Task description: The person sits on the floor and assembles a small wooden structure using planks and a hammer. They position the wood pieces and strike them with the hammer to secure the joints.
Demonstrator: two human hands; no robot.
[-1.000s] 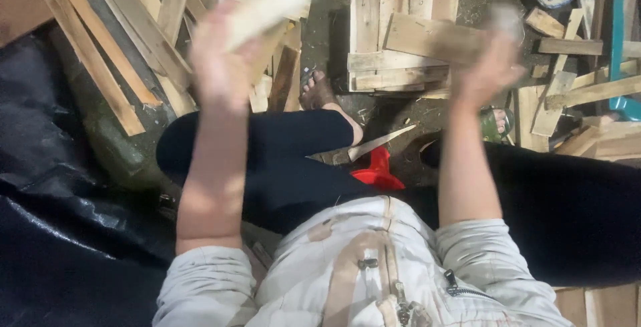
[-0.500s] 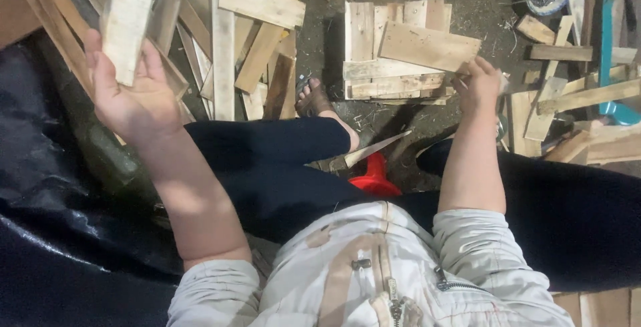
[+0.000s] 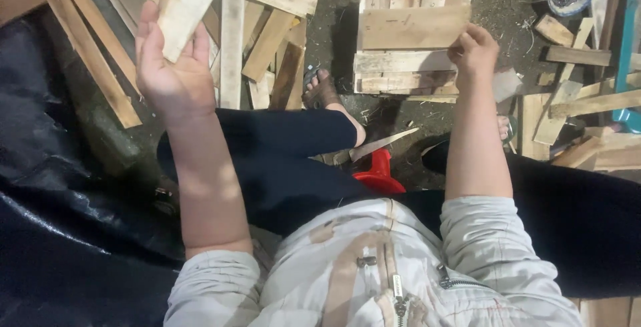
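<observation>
A seated person is working over scattered wood offcuts. The left hand [image 3: 175, 77], at ten o'clock, is gripping a pale wooden slat [image 3: 190, 3] raised above the plank pile [image 3: 267, 40]. The right hand [image 3: 473, 50], at one o'clock, is closing its fingers on the edge of a nailed board panel [image 3: 407, 43]. A knife [image 3: 374, 148] is lying by the knee; a slipping slat might strike it or the sandalled foot [image 3: 324, 90].
</observation>
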